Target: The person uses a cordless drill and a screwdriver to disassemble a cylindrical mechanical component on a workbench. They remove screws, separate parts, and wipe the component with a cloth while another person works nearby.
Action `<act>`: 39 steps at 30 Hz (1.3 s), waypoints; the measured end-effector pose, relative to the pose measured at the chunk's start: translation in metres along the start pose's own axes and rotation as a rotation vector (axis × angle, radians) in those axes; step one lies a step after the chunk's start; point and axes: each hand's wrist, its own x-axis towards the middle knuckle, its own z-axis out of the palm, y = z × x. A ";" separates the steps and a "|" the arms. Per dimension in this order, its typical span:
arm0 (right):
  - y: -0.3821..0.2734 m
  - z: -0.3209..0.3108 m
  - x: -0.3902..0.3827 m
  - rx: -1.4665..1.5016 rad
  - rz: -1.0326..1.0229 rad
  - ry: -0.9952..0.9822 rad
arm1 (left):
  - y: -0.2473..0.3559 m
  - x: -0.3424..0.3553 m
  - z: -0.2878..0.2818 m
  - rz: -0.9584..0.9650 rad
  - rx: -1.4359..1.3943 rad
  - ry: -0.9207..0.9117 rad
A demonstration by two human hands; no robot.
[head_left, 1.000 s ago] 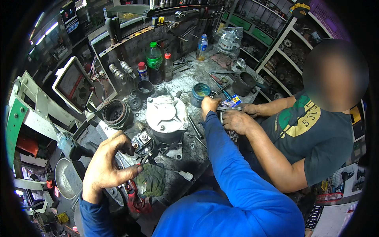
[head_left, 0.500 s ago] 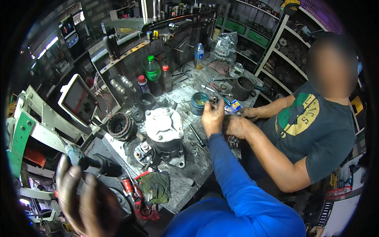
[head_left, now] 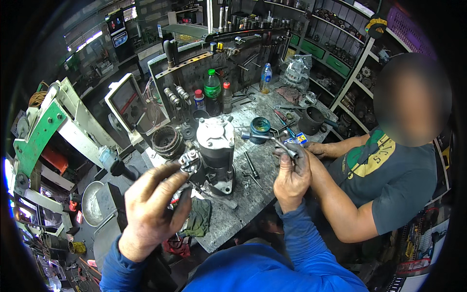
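Note:
My left hand (head_left: 153,204) reaches toward the small solenoid-like part (head_left: 190,160) on the side of a starter motor (head_left: 216,141), its fingers spread and half bent. Whether the fingertips touch that part I cannot tell. The motor stands upright on the workbench, with a pale metal top and a dark body. My right hand (head_left: 292,182) is closed round a shiny metal socket wrench (head_left: 284,145), held up over the bench's right part. Behind the wrench is an open jar (head_left: 261,127) of bluish-green stuff.
At the right a co-worker's hands (head_left: 316,150) are close to mine. Bottles (head_left: 212,90), a dark pot (head_left: 311,119) and a round housing (head_left: 168,141) stand on the bench (head_left: 228,226). A green cloth (head_left: 198,219) lies at the near edge. Loose tools (head_left: 252,164) lie right of the motor.
My left hand has moved right and away from me, up to the motor's side. My right hand has drawn nearer and lower, and the wrench now shows plainly. The view has shifted.

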 end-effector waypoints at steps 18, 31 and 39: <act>-0.085 -0.057 -0.096 0.092 -0.143 -0.443 | 0.031 -0.030 0.073 -0.566 -0.976 -0.945; -0.086 -0.043 -0.101 0.329 0.374 -0.465 | 0.037 -0.052 0.089 -1.075 -1.273 -0.939; -0.066 -0.039 -0.102 0.163 0.444 -0.531 | 0.037 -0.054 0.089 -1.070 -1.044 -1.008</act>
